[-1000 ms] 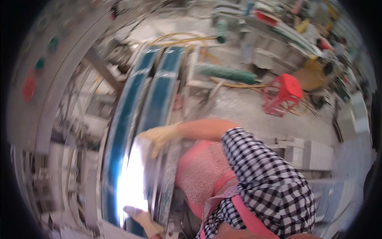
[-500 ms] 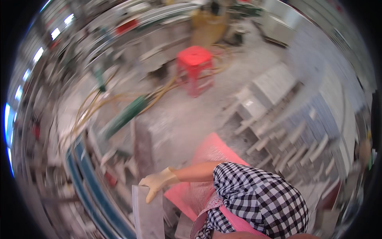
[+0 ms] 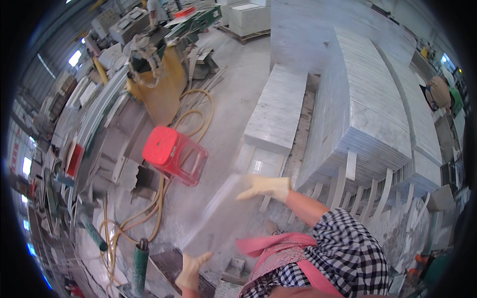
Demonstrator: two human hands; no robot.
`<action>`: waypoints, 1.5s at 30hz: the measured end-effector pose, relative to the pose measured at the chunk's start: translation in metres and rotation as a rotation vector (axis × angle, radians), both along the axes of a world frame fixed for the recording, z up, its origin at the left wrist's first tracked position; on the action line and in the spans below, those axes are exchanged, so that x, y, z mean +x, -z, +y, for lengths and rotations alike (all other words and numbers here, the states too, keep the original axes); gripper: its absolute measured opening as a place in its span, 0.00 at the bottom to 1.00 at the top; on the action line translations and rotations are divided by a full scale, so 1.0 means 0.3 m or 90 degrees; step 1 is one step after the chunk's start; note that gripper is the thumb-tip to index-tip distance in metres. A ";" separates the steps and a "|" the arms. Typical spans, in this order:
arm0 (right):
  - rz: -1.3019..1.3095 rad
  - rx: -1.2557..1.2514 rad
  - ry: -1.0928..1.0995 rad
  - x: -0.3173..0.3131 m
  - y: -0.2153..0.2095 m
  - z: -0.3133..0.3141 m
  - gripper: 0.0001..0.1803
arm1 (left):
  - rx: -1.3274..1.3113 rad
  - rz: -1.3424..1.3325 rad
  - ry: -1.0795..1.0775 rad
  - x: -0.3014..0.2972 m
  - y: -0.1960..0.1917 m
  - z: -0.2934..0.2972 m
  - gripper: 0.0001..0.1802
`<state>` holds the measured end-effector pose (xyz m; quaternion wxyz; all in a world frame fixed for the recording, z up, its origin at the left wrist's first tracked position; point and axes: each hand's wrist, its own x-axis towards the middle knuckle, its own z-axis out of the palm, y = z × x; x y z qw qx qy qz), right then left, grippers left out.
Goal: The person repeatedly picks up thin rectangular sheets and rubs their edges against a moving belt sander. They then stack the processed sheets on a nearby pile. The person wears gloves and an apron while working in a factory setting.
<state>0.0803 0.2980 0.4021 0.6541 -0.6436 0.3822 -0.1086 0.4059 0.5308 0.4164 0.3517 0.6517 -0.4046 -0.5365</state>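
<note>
A pale grey-white stone slab (image 3: 216, 213), flat and oblong, is held up in front of me on a slant, slightly smeared by motion. At its upper right end my right hand (image 3: 266, 187), in a cream glove, is closed round the edge. My left hand (image 3: 193, 272), gloved alike, grips the lower left end; its fingers are partly hidden behind the slab. Just ahead on the right lies a low stack of similar slabs (image 3: 276, 111), with a shorter, lower piece (image 3: 261, 161) at its near end.
A red plastic stool (image 3: 166, 149) stands left of the slab. Yellow hoses (image 3: 161, 208) wind across the floor near a green cylinder (image 3: 140, 265). To the right rise tall slab stacks (image 3: 377, 114) with pale strips (image 3: 382, 196) jutting out below. Machinery lines the left; a person (image 3: 158, 12) stands far off.
My view has swung right, toward the slab stacks. The slab, earlier upright at the lower left, has come up and rightward with my right hand. My left hand has come into view.
</note>
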 end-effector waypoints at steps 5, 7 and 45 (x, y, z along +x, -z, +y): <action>-0.067 0.106 0.316 -0.347 -0.122 -0.061 0.41 | 0.046 -0.040 0.223 -0.107 0.024 -0.569 0.43; -0.089 0.094 0.405 -0.410 -0.128 -0.074 0.40 | 0.046 -0.022 0.330 -0.145 0.042 -0.754 0.43; -0.187 0.380 1.037 -0.665 1.262 -0.430 0.25 | 0.038 -0.168 0.398 -0.722 1.301 -1.850 0.23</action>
